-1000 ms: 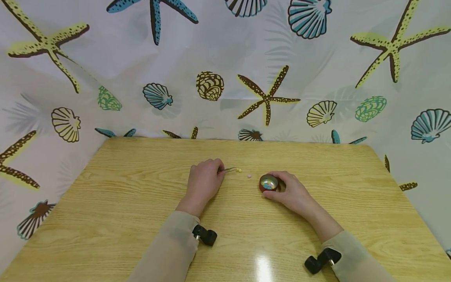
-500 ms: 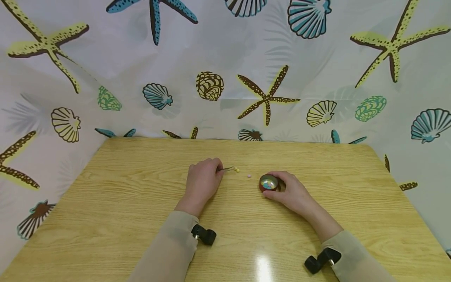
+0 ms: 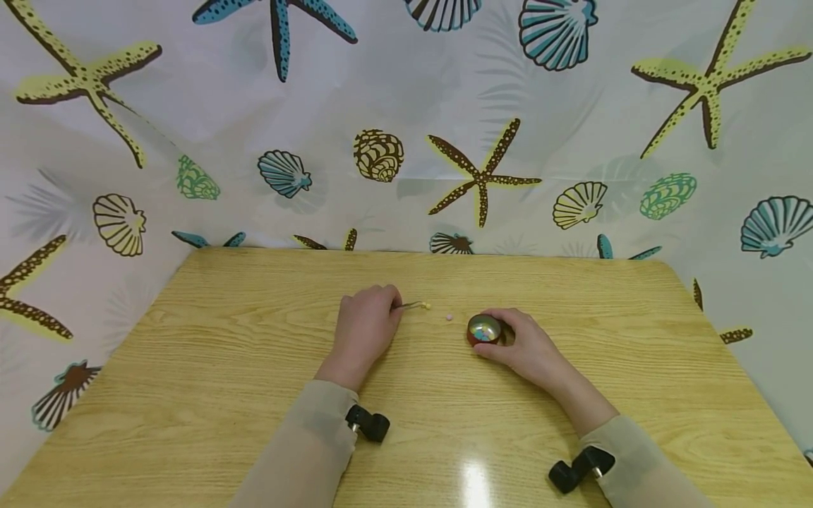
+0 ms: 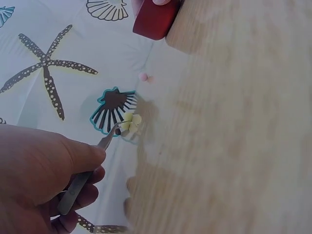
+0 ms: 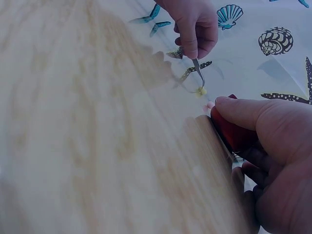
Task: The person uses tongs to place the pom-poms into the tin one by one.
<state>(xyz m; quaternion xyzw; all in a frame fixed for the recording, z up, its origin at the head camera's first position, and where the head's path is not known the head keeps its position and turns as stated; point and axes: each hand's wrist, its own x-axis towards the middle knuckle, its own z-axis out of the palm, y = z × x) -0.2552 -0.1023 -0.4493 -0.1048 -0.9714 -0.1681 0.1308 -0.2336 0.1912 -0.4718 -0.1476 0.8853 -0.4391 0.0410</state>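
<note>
My left hand [image 3: 368, 321] pinches a pair of metal tweezers [image 4: 80, 187] with a bent tip. The tip meets small yellow bead-like pieces [image 4: 129, 122] low over the wooden table; whether it grips one is hard to tell. A small pink bead [image 3: 449, 317] lies to the right of them. Further right, my right hand [image 3: 524, 346] holds a small round tin [image 3: 484, 329], red outside and shiny inside, between thumb and fingers. Its mouth faces up and somewhat toward me, and blue and other coloured bits [image 3: 484, 335] show within.
The light wooden table [image 3: 254, 395] reaches back to a white cloth [image 3: 406, 92] printed with shells and starfish. A small black camera mount [image 3: 368, 423] sits on each wrist.
My left hand and the tweezers have shifted slightly left, and the yellow pieces at the tip with them. My right hand and the tin stay where they were.
</note>
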